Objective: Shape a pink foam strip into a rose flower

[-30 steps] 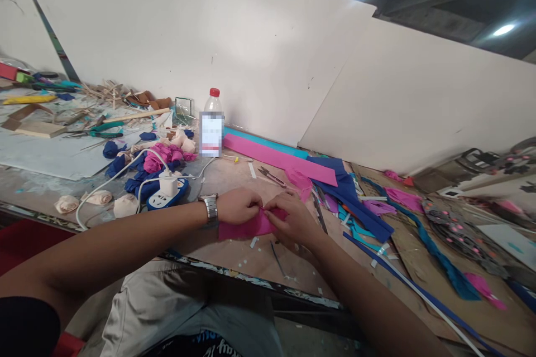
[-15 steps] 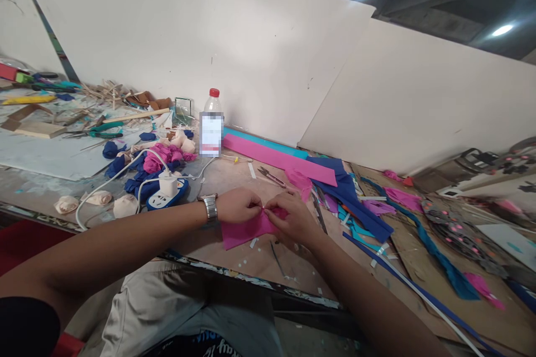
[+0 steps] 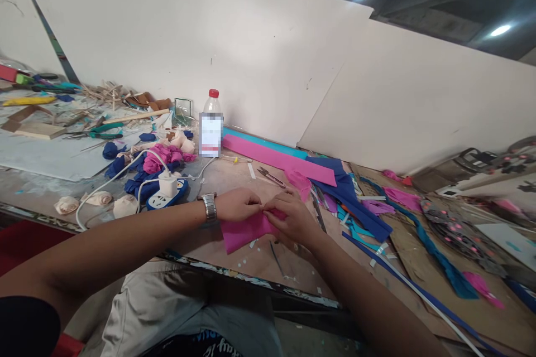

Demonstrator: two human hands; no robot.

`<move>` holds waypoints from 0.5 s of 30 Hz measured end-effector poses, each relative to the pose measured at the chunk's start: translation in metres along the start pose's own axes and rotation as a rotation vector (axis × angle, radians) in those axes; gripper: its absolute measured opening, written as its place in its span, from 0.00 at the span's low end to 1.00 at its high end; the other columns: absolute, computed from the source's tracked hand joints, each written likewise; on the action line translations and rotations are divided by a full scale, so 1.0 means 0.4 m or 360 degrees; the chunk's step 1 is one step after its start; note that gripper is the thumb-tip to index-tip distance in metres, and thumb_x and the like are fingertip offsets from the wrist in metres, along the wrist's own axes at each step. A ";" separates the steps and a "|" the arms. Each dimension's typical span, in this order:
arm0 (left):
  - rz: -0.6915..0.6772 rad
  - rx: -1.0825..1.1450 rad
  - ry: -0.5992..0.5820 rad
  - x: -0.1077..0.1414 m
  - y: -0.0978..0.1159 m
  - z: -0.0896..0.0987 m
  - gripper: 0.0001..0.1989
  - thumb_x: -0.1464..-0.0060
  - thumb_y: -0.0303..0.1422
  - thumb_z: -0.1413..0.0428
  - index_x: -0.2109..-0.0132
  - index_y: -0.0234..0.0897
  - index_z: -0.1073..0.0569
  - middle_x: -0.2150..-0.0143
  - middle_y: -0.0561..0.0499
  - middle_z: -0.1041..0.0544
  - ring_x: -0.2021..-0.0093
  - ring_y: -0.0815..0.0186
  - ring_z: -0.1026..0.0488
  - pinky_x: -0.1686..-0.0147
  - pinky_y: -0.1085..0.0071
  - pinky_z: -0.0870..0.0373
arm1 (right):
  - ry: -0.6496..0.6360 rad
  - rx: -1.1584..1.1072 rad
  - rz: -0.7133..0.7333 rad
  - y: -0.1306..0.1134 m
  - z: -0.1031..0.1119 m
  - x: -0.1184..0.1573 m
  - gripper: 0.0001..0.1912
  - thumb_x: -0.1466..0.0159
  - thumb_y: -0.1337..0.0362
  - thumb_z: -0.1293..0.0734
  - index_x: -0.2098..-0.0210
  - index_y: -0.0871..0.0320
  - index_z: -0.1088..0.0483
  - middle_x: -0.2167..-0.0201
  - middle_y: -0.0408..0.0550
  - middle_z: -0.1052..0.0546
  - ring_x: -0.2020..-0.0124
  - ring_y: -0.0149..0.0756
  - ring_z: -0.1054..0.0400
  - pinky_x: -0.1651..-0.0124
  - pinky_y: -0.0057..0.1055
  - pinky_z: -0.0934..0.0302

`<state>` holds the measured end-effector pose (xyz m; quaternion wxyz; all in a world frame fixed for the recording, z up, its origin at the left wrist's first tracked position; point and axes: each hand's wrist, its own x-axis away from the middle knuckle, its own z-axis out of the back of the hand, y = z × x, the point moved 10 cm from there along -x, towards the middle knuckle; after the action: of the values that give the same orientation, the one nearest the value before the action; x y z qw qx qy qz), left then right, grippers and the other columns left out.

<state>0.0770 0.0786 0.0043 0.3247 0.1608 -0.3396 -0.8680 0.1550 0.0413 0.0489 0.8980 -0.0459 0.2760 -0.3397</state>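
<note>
A piece of bright pink crepe paper (image 3: 245, 232) hangs below my fingers, close over the front part of the table. My left hand (image 3: 239, 204), with a metal watch (image 3: 209, 207) at its wrist, pinches the paper's upper edge. My right hand (image 3: 290, 216) grips the same edge from the other side, its fingertips meeting those of my left. Part of the sheet is hidden behind the right hand's fingers. Just beyond the hands lie small thread snips (image 3: 272, 177) and a crumpled pink scrap (image 3: 298, 183).
A red-capped bottle (image 3: 211, 125) stands behind a power strip (image 3: 167, 194) with white cables. Left of it are crumpled paper flowers (image 3: 158, 157) and pliers (image 3: 104, 130). Pink (image 3: 280, 159) and dark blue strips (image 3: 352, 198) lie to the right. A white board (image 3: 251, 50) rises behind.
Both hands keep their pinch at the same spot, with small finger shifts. The pink paper's lower edge has dipped slightly toward me.
</note>
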 end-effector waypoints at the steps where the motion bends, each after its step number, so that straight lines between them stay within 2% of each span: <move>1: -0.0005 0.0005 -0.0021 -0.001 -0.001 -0.004 0.20 0.36 0.38 0.54 0.63 0.33 0.20 0.69 0.51 0.22 0.69 0.69 0.32 0.67 0.73 0.38 | 0.0000 -0.0005 -0.0004 0.001 0.000 0.000 0.04 0.35 0.68 0.32 0.63 0.53 0.25 0.68 0.44 0.20 0.64 0.36 0.28 0.46 0.42 0.47; 8: -0.0050 -0.0043 0.0006 -0.003 -0.007 -0.005 0.17 0.37 0.36 0.53 0.65 0.33 0.22 0.72 0.53 0.25 0.71 0.71 0.36 0.69 0.73 0.42 | -0.0024 -0.0012 -0.0049 0.000 0.001 -0.001 0.05 0.36 0.69 0.31 0.64 0.53 0.25 0.67 0.43 0.19 0.63 0.36 0.27 0.45 0.43 0.47; 15: -0.0033 -0.0012 0.0010 0.000 -0.002 -0.001 0.19 0.37 0.39 0.52 0.67 0.33 0.23 0.73 0.54 0.28 0.72 0.71 0.36 0.71 0.73 0.45 | -0.0029 -0.0020 -0.0058 -0.001 0.005 -0.002 0.04 0.35 0.67 0.32 0.63 0.53 0.24 0.67 0.46 0.19 0.63 0.38 0.27 0.48 0.44 0.43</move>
<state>0.0767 0.0790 0.0035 0.3173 0.1659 -0.3336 -0.8721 0.1554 0.0414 0.0511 0.8938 -0.0597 0.2689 -0.3538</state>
